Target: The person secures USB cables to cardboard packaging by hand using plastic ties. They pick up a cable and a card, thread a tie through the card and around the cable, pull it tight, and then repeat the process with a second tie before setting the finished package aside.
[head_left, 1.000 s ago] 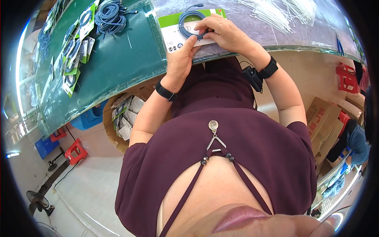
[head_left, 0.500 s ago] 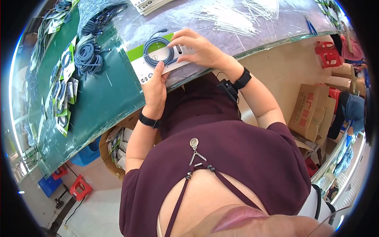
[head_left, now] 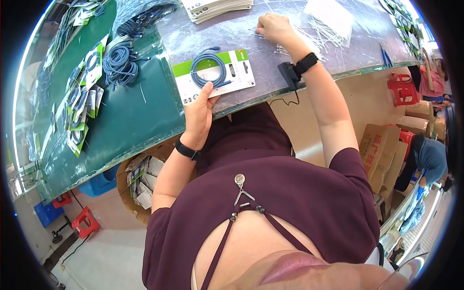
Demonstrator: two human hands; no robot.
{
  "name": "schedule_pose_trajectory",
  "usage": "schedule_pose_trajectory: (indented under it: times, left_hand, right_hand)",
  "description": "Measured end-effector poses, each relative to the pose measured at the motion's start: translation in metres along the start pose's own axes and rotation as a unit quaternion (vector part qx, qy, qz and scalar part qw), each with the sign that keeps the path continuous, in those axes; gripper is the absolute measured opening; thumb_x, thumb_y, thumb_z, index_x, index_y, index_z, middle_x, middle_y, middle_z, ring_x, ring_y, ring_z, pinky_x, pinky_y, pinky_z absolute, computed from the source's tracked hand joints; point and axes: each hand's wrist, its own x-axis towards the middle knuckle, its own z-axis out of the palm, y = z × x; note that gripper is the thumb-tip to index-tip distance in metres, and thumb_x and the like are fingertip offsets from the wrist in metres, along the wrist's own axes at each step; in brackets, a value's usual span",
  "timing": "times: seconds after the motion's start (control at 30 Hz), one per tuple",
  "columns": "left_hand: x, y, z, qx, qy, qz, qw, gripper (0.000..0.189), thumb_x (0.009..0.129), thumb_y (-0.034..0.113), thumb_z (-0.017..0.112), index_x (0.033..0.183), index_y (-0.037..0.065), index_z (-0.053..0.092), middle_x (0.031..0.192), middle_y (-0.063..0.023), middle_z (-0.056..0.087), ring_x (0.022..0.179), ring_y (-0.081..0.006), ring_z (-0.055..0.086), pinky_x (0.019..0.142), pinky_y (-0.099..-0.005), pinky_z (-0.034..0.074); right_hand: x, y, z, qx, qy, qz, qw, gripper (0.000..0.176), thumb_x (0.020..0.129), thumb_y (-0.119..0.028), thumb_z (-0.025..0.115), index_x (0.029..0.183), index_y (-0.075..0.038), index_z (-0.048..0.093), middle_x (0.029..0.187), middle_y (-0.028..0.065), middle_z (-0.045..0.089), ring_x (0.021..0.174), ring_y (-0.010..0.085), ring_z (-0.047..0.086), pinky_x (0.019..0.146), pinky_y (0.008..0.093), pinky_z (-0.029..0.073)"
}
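My left hand (head_left: 198, 113) grips the lower edge of a green-and-white packaging card (head_left: 244, 79), its thumb pressing a coiled blue-grey cable (head_left: 222, 65) onto the front. One cable plug sticks out above the coil. Up on the grey tabletop, my right hand (head_left: 275, 28) has its fingers curled closed at the left side of a pile of white cable ties (head_left: 319, 38). Whatever those fingers may hold is hidden.
A stack of cards (head_left: 220, 12) lies at the back. Left on the green mat (head_left: 140, 111) are loose coiled cables (head_left: 120, 65) and several carded cables (head_left: 79, 108). Blue-handled pliers (head_left: 385, 57) lie at right. Below stand an open carton (head_left: 128, 193) and red stools (head_left: 403, 89).
My right hand has left the cable and card and moved right and away to the cable ties, its fingers now curled. My left hand still holds the card.
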Motion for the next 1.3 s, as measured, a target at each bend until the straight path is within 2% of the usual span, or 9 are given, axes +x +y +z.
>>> schedule_pose_trajectory:
  times: [0.17,0.23,0.27,0.37,0.5,0.63,0.77,0.87,1.3]
  left_hand:
    - [0.006,0.003,0.001,-0.106,-0.016,-0.064,0.992,0.036,0.091,0.003,0.062,0.125,0.007,0.051,0.119,-0.0073,0.061,0.108,-0.0206,0.061,0.091,-0.0375,0.053]
    - [0.010,0.002,0.002,-0.203,-0.026,-0.087,0.975,0.034,0.091,0.006,0.064,0.122,0.008,0.054,0.117,-0.0059,0.062,0.106,-0.0195,0.062,0.087,-0.0359,0.053]
    - [0.014,0.002,-0.002,-0.200,-0.010,-0.083,0.976,0.034,0.091,0.006,0.064,0.122,0.008,0.054,0.117,-0.0059,0.062,0.106,-0.0195,0.062,0.087,-0.0359,0.053]
    - [0.021,0.002,-0.009,-0.269,-0.046,-0.133,0.953,0.026,0.091,0.010,0.066,0.116,0.011,0.058,0.116,-0.0042,0.064,0.103,-0.0177,0.062,0.079,-0.0327,0.049]
    - [0.025,0.017,0.011,-0.279,-0.036,-0.117,0.952,0.021,0.091,0.014,0.066,0.111,0.011,0.061,0.110,-0.0037,0.065,0.096,-0.0165,0.061,0.072,-0.0308,0.047]
    - [0.027,0.028,0.016,-0.325,-0.050,-0.128,0.936,0.021,0.091,0.016,0.066,0.110,0.009,0.061,0.106,-0.0046,0.065,0.093,-0.0184,0.058,0.072,-0.0316,0.046]
    - [0.025,0.035,0.022,-0.366,-0.051,-0.151,0.917,0.021,0.092,0.018,0.065,0.108,0.007,0.061,0.102,-0.0053,0.065,0.089,-0.0196,0.055,0.071,-0.0321,0.045]
    - [0.022,0.038,0.023,-0.419,-0.087,-0.158,0.890,0.021,0.092,0.020,0.064,0.106,0.006,0.062,0.101,-0.0062,0.065,0.089,-0.0205,0.054,0.070,-0.0324,0.044]
    - [0.024,0.035,0.027,-0.423,-0.083,-0.160,0.888,0.023,0.093,0.022,0.062,0.108,0.004,0.061,0.100,-0.0085,0.065,0.086,-0.0199,0.053,0.071,-0.0329,0.045]
  right_hand:
    - [-0.005,-0.002,-0.042,0.252,0.133,-0.108,0.953,0.008,0.088,-0.014,0.065,0.089,-0.006,0.067,0.083,0.0087,0.068,0.080,0.0247,0.066,0.074,0.0336,0.051]
    - [-0.032,-0.018,-0.077,0.452,0.047,0.113,0.883,0.016,0.092,-0.014,0.062,0.104,-0.006,0.069,0.103,0.0155,0.068,0.087,0.0260,0.067,0.075,0.0373,0.053]
    - [-0.041,-0.020,-0.074,0.462,0.034,0.108,0.880,0.016,0.092,-0.014,0.062,0.104,-0.006,0.069,0.103,0.0155,0.068,0.087,0.0260,0.067,0.075,0.0373,0.053]
    - [-0.065,-0.033,-0.061,0.591,0.090,-0.093,0.797,0.009,0.094,-0.008,0.058,0.094,-0.002,0.065,0.081,0.0037,0.063,0.080,0.0152,0.063,0.072,0.0266,0.049]
    - [-0.105,-0.063,-0.044,0.614,0.055,0.011,0.787,0.010,0.093,-0.001,0.058,0.099,0.000,0.065,0.087,0.0029,0.065,0.083,0.0108,0.062,0.074,0.0245,0.049]
    - [-0.120,-0.090,-0.034,0.723,0.087,0.090,0.679,0.014,0.089,0.003,0.062,0.102,0.000,0.066,0.089,0.0019,0.066,0.079,0.0097,0.062,0.072,0.0216,0.049]
    - [-0.125,-0.099,-0.031,0.624,0.033,0.041,0.780,0.015,0.086,0.004,0.064,0.100,-0.001,0.069,0.084,0.0007,0.063,0.076,0.0094,0.061,0.067,0.0214,0.048]
    - [-0.118,-0.113,-0.049,0.464,0.178,-0.067,0.865,0.014,0.083,0.004,0.067,0.094,-0.003,0.072,0.080,0.0013,0.061,0.071,0.0096,0.059,0.062,0.0224,0.046]
    - [-0.110,-0.127,-0.050,0.439,0.200,-0.062,0.874,0.015,0.080,0.004,0.069,0.092,-0.004,0.073,0.076,0.0025,0.059,0.065,0.0100,0.054,0.058,0.0231,0.045]
